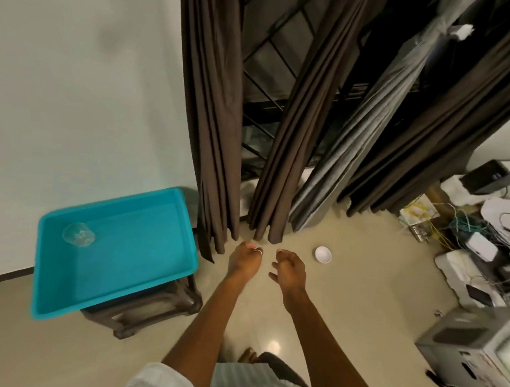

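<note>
Middle brown curtain (283, 165) hangs down the centre of the frame. Its bunched hem ends just above the floor (346, 292), a little above both hands.

Left hand (244, 259): centre frame, back to camera, fingers curled under, ring (259, 250) on one finger. Knuckles sit right below the hem. Cannot tell contact, and cannot tell whether the fingers pinch anything; they are hidden behind the hand.

Right hand (290, 269): just right of the left hand, apart from it. Fingers spread and loosely bent, thumb out to the left, nothing in it. Fingertips are near the hem's right end, with no visible touch.

White bowl (323, 255) is on the floor just right of the right hand, not touched.

Left brown curtain (210, 128) hangs beside the middle one, its hem left of the left hand. Grey curtain (358, 146) slants to the right of the middle one.

Teal tray (132, 263) is at lower left, resting on a dark stool (153, 310), well left of the hands. A clear glass (78, 233) lies in the tray's upper-left corner.

Pale wall (74, 72) fills the upper left. Tangled cables (470, 228) and boxes are piled at the right edge.
</note>
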The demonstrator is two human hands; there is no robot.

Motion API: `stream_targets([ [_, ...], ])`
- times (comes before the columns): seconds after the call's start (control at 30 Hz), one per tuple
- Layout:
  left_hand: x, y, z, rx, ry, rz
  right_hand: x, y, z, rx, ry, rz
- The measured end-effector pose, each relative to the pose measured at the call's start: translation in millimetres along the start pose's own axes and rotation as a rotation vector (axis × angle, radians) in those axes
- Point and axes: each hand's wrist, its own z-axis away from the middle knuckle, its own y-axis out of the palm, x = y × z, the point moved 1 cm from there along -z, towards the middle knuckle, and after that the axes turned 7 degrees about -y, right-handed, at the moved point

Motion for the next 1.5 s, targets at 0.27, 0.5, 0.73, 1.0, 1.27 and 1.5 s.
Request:
stream_targets([
  [0.27,-46.5,44.9,-12.8,0.043,0.031,-0.029,9.4,-43.0,-50.0,-0.043,0.007,0.011],
  [0.5,-75.4,101.0,-39.7,0.007,-0.044,0.004,6.9,-89.3,-127.4,0.049,0.075,-0.012],
  [0.73,-101.8,200.2,-70.1,-0.078,-0.154,0.005,9.9,-171.3,-231.0,0.217,0.102,0.143],
  [1.0,-113.8,250.9,-91.5,-0.101,-0.203,-0.101,16.8,-213.5,-313.4,0.455,0.044,0.476],
  [1.27,-84.6,278.2,-183.6,-0.106,-0.227,-0.077,-36.8,-180.3,-381.7,0.627,0.003,0.698],
  [1.5,-13.5,324.0,-299.9,-0.046,-0.247,-0.118,-139.0,-138.3,-463.5,0.7,-0.002,0.83],
])
